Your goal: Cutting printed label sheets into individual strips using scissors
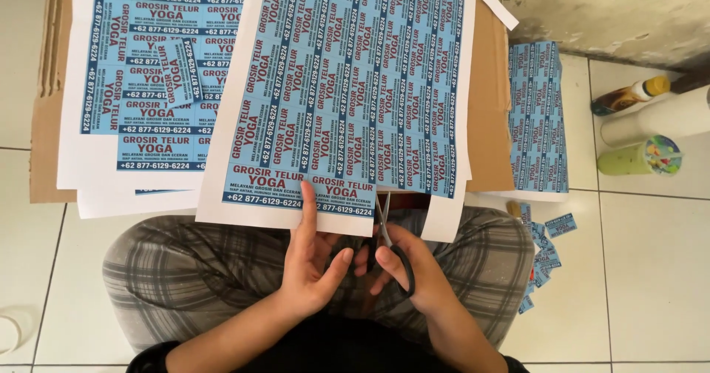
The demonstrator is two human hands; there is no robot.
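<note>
My left hand (314,258) pinches the near edge of a white paper sheet (347,84) printed with rows of blue labels with red and white lettering, index finger laid up over the print. My right hand (410,266) grips black-handled scissors (387,240), whose blades point up at the sheet's near edge, just right of my left index finger. The sheet lies tilted over my crossed legs in grey plaid trousers.
More printed sheets (140,77) lie on flat brown cardboard (489,106) on the white tiled floor. A cut strip stack (538,118) and small loose cut labels (551,236) lie at right. A glue bottle (629,95) and a green tube (640,157) lie far right.
</note>
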